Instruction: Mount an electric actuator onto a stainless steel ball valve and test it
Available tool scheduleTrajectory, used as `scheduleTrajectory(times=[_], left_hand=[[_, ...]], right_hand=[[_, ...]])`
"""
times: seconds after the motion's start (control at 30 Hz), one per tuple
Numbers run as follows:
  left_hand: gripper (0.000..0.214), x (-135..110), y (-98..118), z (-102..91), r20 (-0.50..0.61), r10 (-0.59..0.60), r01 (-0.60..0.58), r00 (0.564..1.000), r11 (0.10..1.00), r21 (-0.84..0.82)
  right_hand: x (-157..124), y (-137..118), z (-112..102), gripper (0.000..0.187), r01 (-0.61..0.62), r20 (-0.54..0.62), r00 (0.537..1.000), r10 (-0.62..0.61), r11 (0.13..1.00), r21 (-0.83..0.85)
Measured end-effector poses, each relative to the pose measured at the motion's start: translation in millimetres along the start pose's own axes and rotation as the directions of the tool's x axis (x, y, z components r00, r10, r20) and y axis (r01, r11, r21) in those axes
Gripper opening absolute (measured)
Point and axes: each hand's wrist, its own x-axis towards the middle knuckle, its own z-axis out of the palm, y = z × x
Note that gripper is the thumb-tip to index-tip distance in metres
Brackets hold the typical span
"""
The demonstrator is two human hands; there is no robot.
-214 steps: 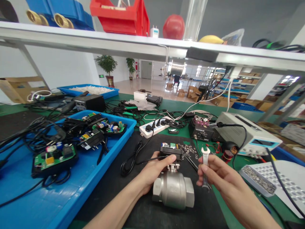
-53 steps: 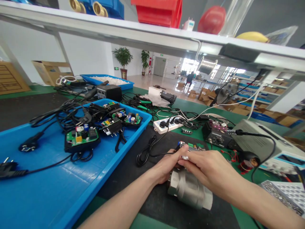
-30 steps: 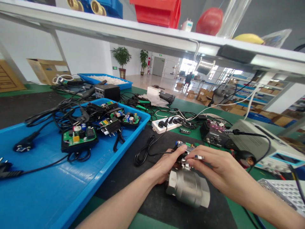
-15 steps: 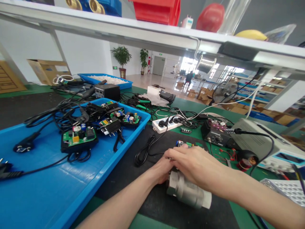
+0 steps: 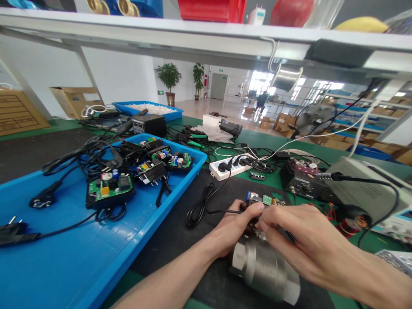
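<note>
A steel valve body [image 5: 264, 266] with hexagonal ends lies on the black mat in front of me. Just beyond it stands a circuit board unit [image 5: 257, 197], partly covered by my hands, with a black cord running off to the left. My left hand [image 5: 236, 225] is wrapped round the near left side of this unit, thumb on top. Above the valve's neck my right hand [image 5: 299, 240] is closed in a pinch beside the left thumb. What lies between its fingertips is hidden.
To the left sits a blue tray [image 5: 135, 231] with circuit boards and plugged cords. Behind the mat are a white power strip [image 5: 230, 167] and a black control box [image 5: 302, 182]. A grey instrument [image 5: 367, 189] stands at right. A shelf [image 5: 193, 36] spans overhead.
My right hand has shifted right, off the top of my left hand, uncovering the left thumb and more of the valve. The whole view has swung slightly.
</note>
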Motion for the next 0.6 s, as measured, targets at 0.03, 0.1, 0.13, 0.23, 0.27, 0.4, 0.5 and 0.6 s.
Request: scheduleTrajectory(times=[0.03, 0.1, 0.13, 0.23, 0.27, 0.4, 0.5, 0.6], left_hand=[[0.070, 0.1, 1.0, 0.1, -0.008, -0.006, 0.006, 1.000, 1.000, 0.003], [0.070, 1.1, 1.8, 0.6, -0.022, -0.020, 0.020, 1.000, 1.000, 0.005], [0.070, 2.0, 1.6, 0.9, -0.030, -0.028, 0.028, 0.999, 1.000, 0.004], [0.071, 4.8, -1.3, 2.0, -0.060, -0.048, 0.048, 0.997, 0.999, -0.003], [0.070, 5.6, -2.6, 2.5, -0.072, -0.051, 0.050, 0.996, 0.999, -0.008], [0.069, 8.1, -5.4, 4.7, -0.088, -0.055, 0.051, 0.995, 0.997, -0.052], [0.072, 9.7, -2.8, 5.6, -0.101, -0.091, 0.086, 0.991, 0.995, -0.059], [0.073, 10.6, 2.2, 4.2, -0.048, -0.080, 0.078, 0.996, 0.996, -0.046]], right_hand=[[-6.9, 2.0, -0.9, 0.017, -0.009, -0.015, 1.000, 0.009, 1.000, -0.006], [-23.5, 7.0, 0.6, 0.013, -0.016, -0.025, 1.000, 0.016, 1.000, -0.010], [-32.5, 10.0, 3.2, 0.015, -0.013, -0.031, 0.999, 0.012, 1.000, -0.011], [-58.2, 19.3, 17.9, 0.022, -0.017, -0.124, 0.992, 0.015, 1.000, -0.018], [-65.3, 21.8, 24.4, 0.024, -0.027, -0.172, 0.985, 0.024, 1.000, -0.013], [-80.3, 27.2, 50.8, 0.025, -0.113, -0.291, 0.947, 0.137, 0.989, 0.099], [-76.5, 28.7, 61.4, 0.019, -0.220, -0.350, 0.894, 0.279, 0.955, 0.199], [-65.4, 28.9, 57.3, 0.010, -0.287, -0.353, 0.848, 0.397, 0.902, 0.323]])
